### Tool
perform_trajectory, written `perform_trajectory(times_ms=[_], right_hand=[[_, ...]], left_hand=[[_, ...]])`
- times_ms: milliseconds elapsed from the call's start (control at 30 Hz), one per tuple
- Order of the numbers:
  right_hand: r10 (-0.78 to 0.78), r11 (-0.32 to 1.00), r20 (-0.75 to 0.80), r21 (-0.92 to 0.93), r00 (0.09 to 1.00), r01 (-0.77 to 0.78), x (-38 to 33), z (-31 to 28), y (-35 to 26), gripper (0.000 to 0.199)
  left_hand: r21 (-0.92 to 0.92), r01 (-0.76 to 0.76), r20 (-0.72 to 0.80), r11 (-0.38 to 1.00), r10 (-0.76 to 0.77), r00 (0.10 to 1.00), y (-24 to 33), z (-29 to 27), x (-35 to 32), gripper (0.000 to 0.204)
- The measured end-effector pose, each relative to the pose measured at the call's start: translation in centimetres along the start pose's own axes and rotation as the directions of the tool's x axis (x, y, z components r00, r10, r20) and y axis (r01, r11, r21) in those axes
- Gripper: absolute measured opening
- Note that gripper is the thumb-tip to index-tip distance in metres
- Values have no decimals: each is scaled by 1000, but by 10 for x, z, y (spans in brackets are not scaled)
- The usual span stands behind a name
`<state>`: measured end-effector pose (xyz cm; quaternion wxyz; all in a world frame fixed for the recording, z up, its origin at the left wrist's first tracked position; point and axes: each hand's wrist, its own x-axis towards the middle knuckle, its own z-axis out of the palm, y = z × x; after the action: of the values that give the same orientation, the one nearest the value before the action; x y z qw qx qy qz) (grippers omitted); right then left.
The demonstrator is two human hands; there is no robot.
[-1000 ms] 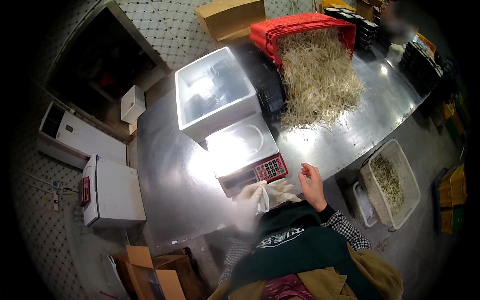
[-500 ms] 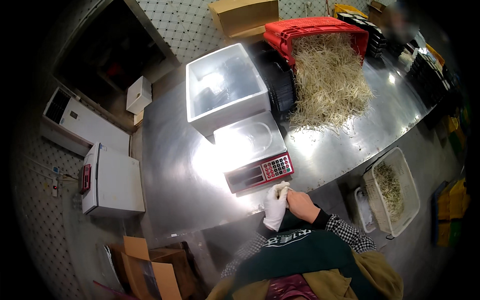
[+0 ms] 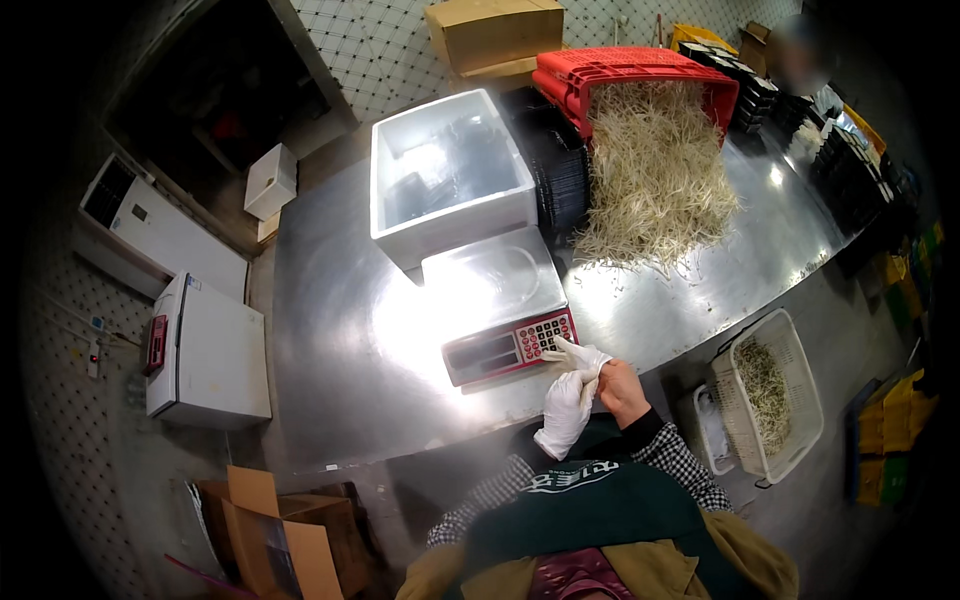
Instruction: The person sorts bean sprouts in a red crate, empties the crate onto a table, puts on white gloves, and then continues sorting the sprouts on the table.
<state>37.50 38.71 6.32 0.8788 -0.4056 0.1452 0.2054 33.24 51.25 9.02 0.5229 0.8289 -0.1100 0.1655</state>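
Note:
My left hand (image 3: pixel 568 408) wears a white glove and is closed at the edge of a second, loose white glove (image 3: pixel 583 357). My bare right hand (image 3: pixel 622 390) pinches the other side of that loose glove. Its limp fingers stick out toward the keypad of a red-framed digital scale (image 3: pixel 512 345). Both hands are close together in front of my green apron, at the near edge of the metal table (image 3: pixel 330 390). Beyond the scale's silver pan stands a white foam box (image 3: pixel 455 215) with dark trays inside.
A tipped red crate (image 3: pixel 640 65) spills bean sprouts (image 3: pixel 655 180) onto the table, beside stacked black trays (image 3: pixel 555 180). At right on the floor is a white basket (image 3: pixel 805 430) with sprouts. Cardboard boxes (image 3: pixel 255 490) lie at lower left. Another person (image 3: pixel 800 60) is at far right.
Both hands have risen slightly and moved right. The loose white glove now shows stretched out between them, its fingers pointing at the scale.

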Motion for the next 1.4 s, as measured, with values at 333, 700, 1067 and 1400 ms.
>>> perform_trajectory(times_ms=[333,700,1067,1400], right_hand=[[50,933,323,-353,945,71,5,32,-30,36],[-349,883,474,-121,808,453,56,19,6,54],[263,-611,605,707,751,-356,95,-1,1,57],[-140,-954,885,0,445,-300,9,109,-86,49]], left_hand=[[-182,115,-66,977,-129,989,13,8,7,9],[-89,100,-2,991,-101,995,25,21,26,10],[-75,-73,77,994,79,994,50,23,23,8],[-518,165,-104,839,-254,962,20,-11,27,19]])
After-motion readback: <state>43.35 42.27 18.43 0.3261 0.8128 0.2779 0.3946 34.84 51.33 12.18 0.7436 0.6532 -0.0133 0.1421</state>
